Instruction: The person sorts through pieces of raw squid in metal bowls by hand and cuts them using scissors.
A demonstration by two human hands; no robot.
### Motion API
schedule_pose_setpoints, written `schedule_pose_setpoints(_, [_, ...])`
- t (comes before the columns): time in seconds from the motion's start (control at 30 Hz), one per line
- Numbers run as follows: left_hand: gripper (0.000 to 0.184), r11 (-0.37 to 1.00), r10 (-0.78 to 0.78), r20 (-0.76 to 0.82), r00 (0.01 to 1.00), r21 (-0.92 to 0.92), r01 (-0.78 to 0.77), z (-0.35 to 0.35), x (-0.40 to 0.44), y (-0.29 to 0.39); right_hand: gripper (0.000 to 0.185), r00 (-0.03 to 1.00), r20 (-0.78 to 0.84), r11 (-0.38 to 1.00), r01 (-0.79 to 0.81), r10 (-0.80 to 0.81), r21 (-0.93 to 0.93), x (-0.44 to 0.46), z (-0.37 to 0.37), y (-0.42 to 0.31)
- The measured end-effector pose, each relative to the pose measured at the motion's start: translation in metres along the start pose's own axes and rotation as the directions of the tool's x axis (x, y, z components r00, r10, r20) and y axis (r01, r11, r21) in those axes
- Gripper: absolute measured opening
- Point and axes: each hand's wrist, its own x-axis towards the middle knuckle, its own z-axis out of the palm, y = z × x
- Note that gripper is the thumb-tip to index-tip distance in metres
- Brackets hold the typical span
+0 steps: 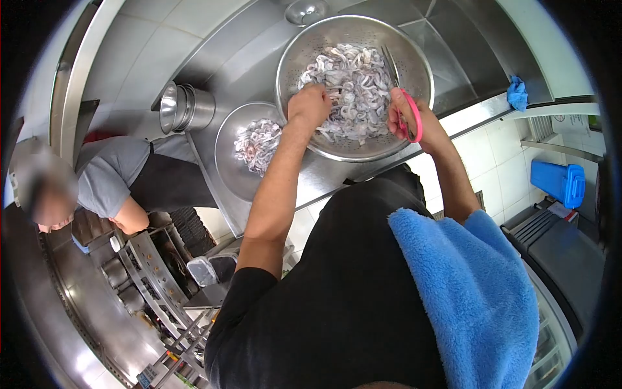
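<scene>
A large perforated metal colander (293, 57) holds a heap of pale, greyish seafood pieces (353, 81) that look like squid or small octopus. My left hand (310, 106) is closed at the left side of this heap, its fingertips against the pieces; what they pinch is hidden. Over the right side of the colander, my right hand (396, 118) grips scissors (412, 117) by their pink handles. The metal blades point away from me, slightly apart, above the heap's right edge. A smaller metal bowl (225, 142) left of the colander contains more such pieces (258, 144).
Nested metal pots (194, 109) stand at the left, and a small metal bowl (306, 11) sits behind the colander. A blue cloth (517, 94) lies on the right edge of the metal counter (324, 188). Another person (116, 172) bends down at the left.
</scene>
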Motion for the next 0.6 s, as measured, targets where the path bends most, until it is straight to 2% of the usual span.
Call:
schedule_pose_setpoints(0.13, [0.024, 0.986, -0.025, 0.0, 1.0, -0.168, 0.025, -0.004, 0.002, 0.001, 0.069, 0.999, 0.015, 1.0, 0.028, -0.028, -0.012, 0.002, 0.001, -0.003])
schedule_pose_setpoints(0.23, [0.024, 0.975, -0.05, 0.026, 0.998, -0.218, 0.054, -0.007, 0.008, -0.003, 0.074, 0.999, 0.018, 0.999, 0.035, -0.035, 0.002, 0.003, 0.003, -0.004])
schedule_pose_setpoints(0.33, [0.023, 0.835, -0.062, 0.13, 0.99, -0.536, 0.123, -0.015, 0.011, -0.011, 0.072, 0.999, 0.024, 0.999, 0.033, -0.032, -0.012, 0.004, 0.003, -0.004])
schedule_pose_setpoints(0.43, [0.02, 0.553, -0.087, 0.155, 0.984, -0.814, 0.178, -0.03, 0.008, -0.011, 0.068, 0.998, 0.059, 1.0, 0.022, -0.021, -0.013, -0.001, 0.005, -0.003])
schedule_pose_setpoints(0.5, [0.018, 0.494, -0.082, 0.142, 0.986, -0.854, 0.164, -0.05, 0.005, -0.011, 0.069, 0.993, 0.112, 1.0, 0.025, -0.026, 0.002, 0.001, 0.005, 0.008])
schedule_pose_setpoints(0.6, [0.016, 0.444, -0.089, 0.098, 0.991, -0.887, 0.128, -0.087, -0.006, -0.006, 0.07, 0.982, 0.182, 0.995, -0.058, 0.042, 0.083, -0.004, 0.019, 0.011])
